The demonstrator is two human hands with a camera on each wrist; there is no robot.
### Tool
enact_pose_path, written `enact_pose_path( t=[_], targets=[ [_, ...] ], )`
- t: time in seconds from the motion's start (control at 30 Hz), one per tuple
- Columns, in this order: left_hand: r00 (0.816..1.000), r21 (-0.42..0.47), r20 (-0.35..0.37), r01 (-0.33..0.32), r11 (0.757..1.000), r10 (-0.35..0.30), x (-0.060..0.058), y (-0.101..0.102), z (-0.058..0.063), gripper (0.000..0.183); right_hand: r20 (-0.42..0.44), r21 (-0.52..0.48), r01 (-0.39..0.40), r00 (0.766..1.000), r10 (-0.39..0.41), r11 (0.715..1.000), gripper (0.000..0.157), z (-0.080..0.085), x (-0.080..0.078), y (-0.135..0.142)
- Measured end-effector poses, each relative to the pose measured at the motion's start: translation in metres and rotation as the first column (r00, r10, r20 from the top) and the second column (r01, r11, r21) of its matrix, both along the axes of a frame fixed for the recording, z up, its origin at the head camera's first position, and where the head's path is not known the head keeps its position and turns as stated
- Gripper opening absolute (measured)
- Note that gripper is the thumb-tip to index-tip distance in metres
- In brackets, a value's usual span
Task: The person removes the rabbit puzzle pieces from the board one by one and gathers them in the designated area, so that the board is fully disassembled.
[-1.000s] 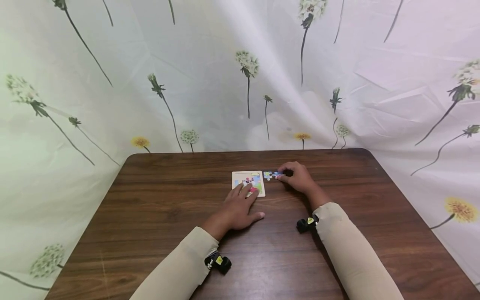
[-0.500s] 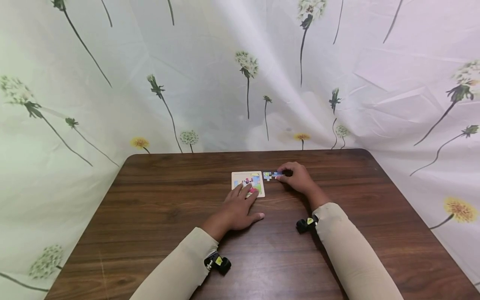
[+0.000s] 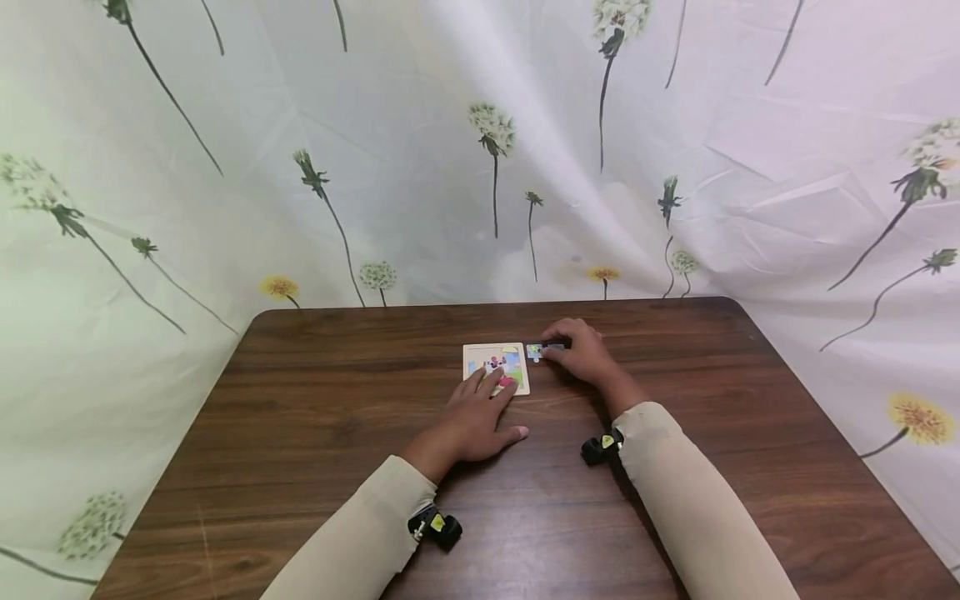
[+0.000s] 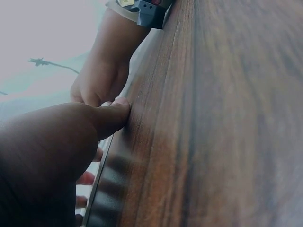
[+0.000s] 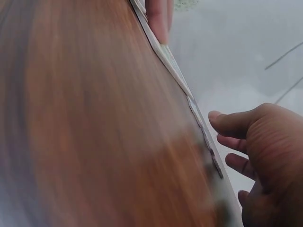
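A square jigsaw board (image 3: 471, 348) with a pale border and a cartoon picture lies flat on the table. My left hand (image 3: 471, 421) rests on its near part with fingers spread and straight, the thumb out on the wood. Just right of the board lies a blue jigsaw piece (image 3: 533, 351) with yellow on it; a second blue piece beside it is mostly behind my right hand (image 3: 588, 354). In the right wrist view, the flat pieces (image 5: 203, 130) show edge-on, and the thumb and loosely bent fingers of my right hand (image 5: 270, 146) stand apart just above them.
The dark wood-grain table (image 3: 315, 450) reaches back to a pale curtain (image 3: 420, 167) printed with dandelions. Each sleeve has a black wrist camera, one on the left (image 3: 442, 529) and one on the right (image 3: 598, 450).
My right hand has let go of the right-hand piece and shifted slightly left over the pieces. The left hand and board have stayed in place.
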State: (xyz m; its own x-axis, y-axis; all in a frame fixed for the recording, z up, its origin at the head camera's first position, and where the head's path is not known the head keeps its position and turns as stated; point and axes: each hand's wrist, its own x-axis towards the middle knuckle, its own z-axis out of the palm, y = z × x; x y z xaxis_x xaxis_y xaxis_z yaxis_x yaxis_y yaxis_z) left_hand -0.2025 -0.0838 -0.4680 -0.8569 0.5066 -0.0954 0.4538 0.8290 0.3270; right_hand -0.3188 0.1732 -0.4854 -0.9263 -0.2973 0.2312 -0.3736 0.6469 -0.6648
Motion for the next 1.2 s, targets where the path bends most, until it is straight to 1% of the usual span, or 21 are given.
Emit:
enact_pose_path(
  t=[0.3, 0.6, 0.73, 1.03, 1.2],
  targets=[
    [1.0, -0.011, 0.014, -0.003, 1.0, 0.003, 0.001, 0.0, 0.003, 0.078, -0.022, 0.022, -0.049, 0.999, 0.05, 0.999, 0.018, 0.0, 0.001, -0.02],
    [1.0, -0.013, 0.013, 0.002, 1.0, -0.002, 0.001, 0.0, 0.003, 0.078, -0.009, 0.051, -0.119, 0.993, 0.12, 0.992, 0.017, -0.001, 0.001, -0.041],
    [1.0, -0.016, 0.01, 0.004, 1.0, -0.004, 0.0, 0.0, 0.002, 0.078, 0.011, 0.087, -0.149, 0.989, 0.149, 0.985, 0.018, 0.001, 0.002, -0.045],
    [1.0, -0.004, 0.029, 0.001, 1.0, 0.0, 0.001, -0.001, 0.005, 0.078, 0.033, 0.154, -0.21, 0.978, 0.208, 0.965, 0.021, 0.005, 0.003, -0.05],
    [0.999, 0.004, 0.04, -0.004, 1.0, 0.004, 0.002, -0.001, 0.006, 0.077, 0.045, 0.196, -0.214, 0.977, 0.209, 0.957, 0.022, 0.005, 0.003, -0.053]
  ],
)
